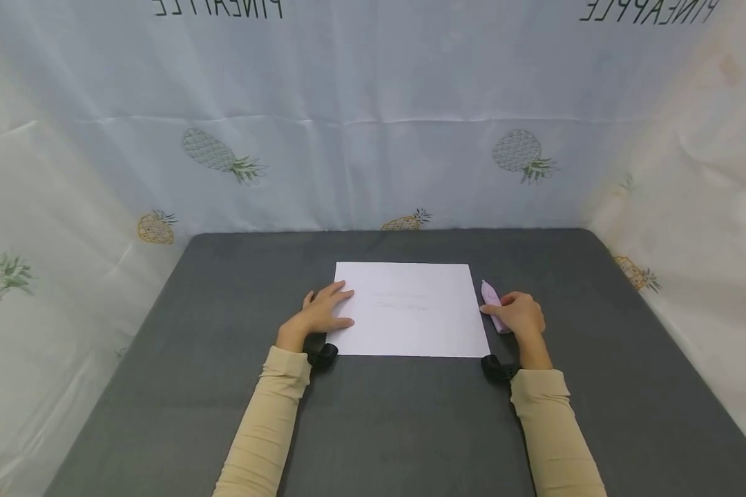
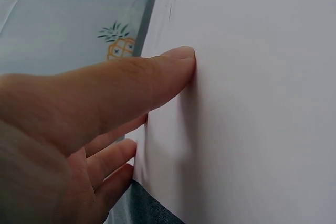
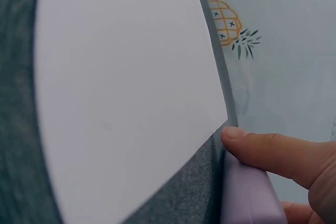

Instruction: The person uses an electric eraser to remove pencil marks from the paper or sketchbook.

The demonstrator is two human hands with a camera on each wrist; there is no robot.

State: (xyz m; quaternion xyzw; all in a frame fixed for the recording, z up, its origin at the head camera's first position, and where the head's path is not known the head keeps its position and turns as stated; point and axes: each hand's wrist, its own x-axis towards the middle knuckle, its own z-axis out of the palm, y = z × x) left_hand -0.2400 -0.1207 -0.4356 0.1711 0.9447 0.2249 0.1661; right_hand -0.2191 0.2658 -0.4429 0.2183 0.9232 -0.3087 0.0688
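A white sheet of paper lies flat on the dark grey table, with faint grey lines of marks near its middle. My left hand rests at the paper's left edge, fingers spread and thumb on the sheet. In the left wrist view the thumb lies over the paper, the other fingers along its edge. Just off the paper's right edge, my right hand grips a lilac, slim-bodied tool with a small pointed tip, thumb on its near side. The right wrist view shows the lilac body below the thumb; its lower part is out of frame.
The dark grey table reaches up to a white curtain printed with pineapples, which hangs behind it and on both sides. A black wrist camera sits at the left wrist and another at the right, both near the paper's front corners.
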